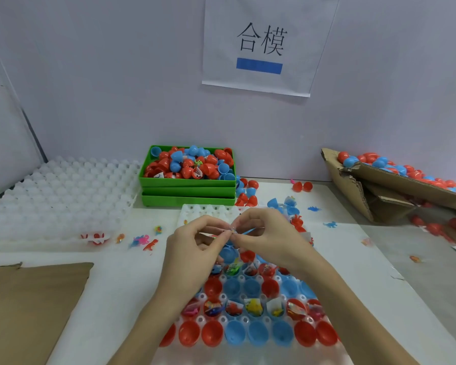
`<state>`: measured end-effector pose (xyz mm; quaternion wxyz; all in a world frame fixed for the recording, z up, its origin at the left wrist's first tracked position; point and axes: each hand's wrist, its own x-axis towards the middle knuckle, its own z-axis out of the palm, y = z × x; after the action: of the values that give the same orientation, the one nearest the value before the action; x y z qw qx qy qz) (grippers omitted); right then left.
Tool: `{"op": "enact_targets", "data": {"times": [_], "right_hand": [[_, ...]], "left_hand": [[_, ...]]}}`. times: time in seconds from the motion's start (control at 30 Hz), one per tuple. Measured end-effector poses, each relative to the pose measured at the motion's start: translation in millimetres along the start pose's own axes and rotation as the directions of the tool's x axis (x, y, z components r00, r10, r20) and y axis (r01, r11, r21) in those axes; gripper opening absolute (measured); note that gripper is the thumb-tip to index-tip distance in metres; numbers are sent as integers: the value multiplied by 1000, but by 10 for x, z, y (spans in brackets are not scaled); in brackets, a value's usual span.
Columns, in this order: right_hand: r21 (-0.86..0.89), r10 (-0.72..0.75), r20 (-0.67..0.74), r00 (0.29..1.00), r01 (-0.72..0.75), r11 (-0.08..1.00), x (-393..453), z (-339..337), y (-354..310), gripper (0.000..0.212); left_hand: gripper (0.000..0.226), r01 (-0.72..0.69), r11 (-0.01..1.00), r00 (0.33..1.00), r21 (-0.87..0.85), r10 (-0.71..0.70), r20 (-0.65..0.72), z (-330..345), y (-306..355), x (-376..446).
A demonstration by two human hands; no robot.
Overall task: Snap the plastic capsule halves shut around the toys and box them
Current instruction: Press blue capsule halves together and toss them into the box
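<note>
Pinching a small clear toy packet [233, 229] between both hands, my left grip [195, 242] and right grip [267, 237] hovered over the white tray [192, 214] of red and blue capsule halves [257, 333], some holding toys. Beyond, a green bin [187, 181] and a cardboard box [385, 177] held capsules.

1. Pale lilac wall [116, 75] behind bench, evenly lit.
2. White paper sign [261, 43] on wall: black characters, blue bar.
3. White table [132, 272]; brown cardboard sheet [29, 306] at left.
</note>
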<state>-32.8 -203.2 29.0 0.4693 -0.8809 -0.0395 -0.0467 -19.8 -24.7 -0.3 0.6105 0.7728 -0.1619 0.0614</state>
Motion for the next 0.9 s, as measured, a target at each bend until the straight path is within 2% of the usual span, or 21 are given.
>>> {"op": "enact_targets", "data": {"times": [0.13,0.2,0.3,0.43,0.5,0.7,0.8,0.9], "right_hand": [[88,8,16,1000,-10,996,-67,40,-20,19],[78,6,5,1000,-7,997,-107,42,-18,24],[-142,-59,-87,994,47,989,-169,15,4,20],[-373,-82,120,989,121,920,-250,71,0,21],[-420,-86,131,988,134,898,-254,126,4,19],[-445,-139,80,987,160,881,-263,147,20,17],[-441,-170,15,985,159,883,-256,130,9,19],[-398,-179,-103,978,124,909,-244,100,-1,16]], "left_hand": [[11,-22,999,997,32,24,-68,-18,-23,18],[10,-6,1000,995,21,8,-99,-36,-38,36],[8,29,999,990,-27,-33,-137,-71,-67,55],[9,43,998,981,-55,-53,-187,-118,-91,76],[9,67,992,978,-107,-87,-190,-134,-109,85],[9,202,922,965,-330,-245,-95,-147,-93,91],[10,293,850,947,-437,-320,13,-149,-62,97],[12,343,811,936,-474,-338,98,-151,-40,89]]}}
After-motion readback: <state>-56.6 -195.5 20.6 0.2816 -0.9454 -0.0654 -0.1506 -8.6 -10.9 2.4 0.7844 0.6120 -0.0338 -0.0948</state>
